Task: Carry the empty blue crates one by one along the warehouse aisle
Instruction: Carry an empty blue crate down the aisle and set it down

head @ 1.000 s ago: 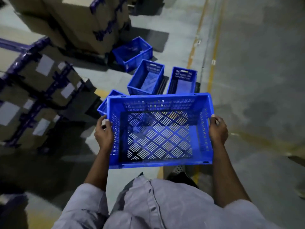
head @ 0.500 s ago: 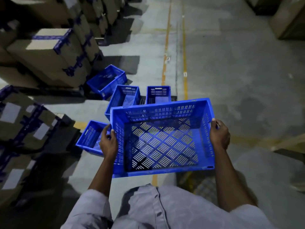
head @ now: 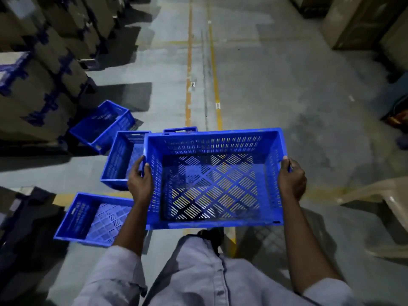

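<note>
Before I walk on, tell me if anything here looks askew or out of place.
One thing: the floor crate nearest the stacked boxes sits turned at an angle, out of line with the neighbouring crate. The carried crate looks level and empty, with the left hand and right hand gripping its sides.

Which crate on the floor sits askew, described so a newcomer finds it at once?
Look to the stacked cardboard boxes lining the left side of the aisle. Right at their foot sits one blue crate. Unlike the neighbouring crates, which line up with the aisle, it is turned at an angle.
</note>
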